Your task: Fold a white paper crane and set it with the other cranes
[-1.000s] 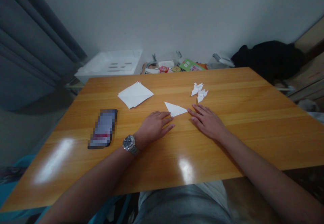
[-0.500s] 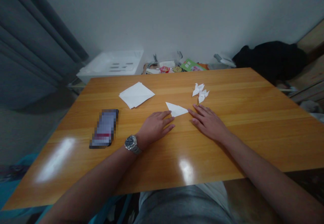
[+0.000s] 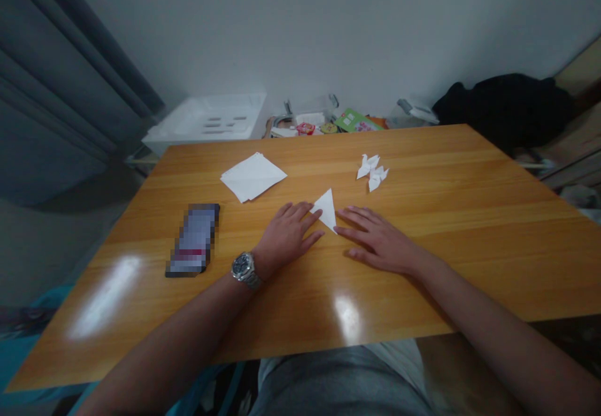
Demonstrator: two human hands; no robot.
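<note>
Pressing flat on a wood table (image 3: pixel 469 215), both hands are flanking a small white folded paper triangle (image 3: pixel 325 208). It is lying near table centre w/ one point aiming at 12 o'clock and another at 5.

L hand (image 3: pixel 286 237) is sitting at the triangle's 8 o'clock, palm down. Its fingers are stretched out and loose, gripping nothing, w/ fingertips touching the paper's left corner.

R hand (image 3: pixel 378 244) is lying at the triangle's 4 o'clock, also palm down. Its fingers are spread and relaxed, not pinching, w/ fingertips meeting the paper's lower tip.

A steel watch (image 3: pixel 243 267) is sitting on the L wrist. Two small paper cranes (image 3: pixel 372 171) are resting at the triangle's 1 o'clock, near but apart from it. A loose stack of white sheets (image 3: pixel 252 176) is lying at its 10 o'clock. A phone (image 3: pixel 193 239), screen blurred, is lying at the L hand's 9 o'clock, well apart.

Beyond the table's far edge, a white bin (image 3: pixel 206 121) is standing at 11 o'clock. A black cloth (image 3: pixel 502 106) is slumping at 1 o'clock by the wall.
</note>
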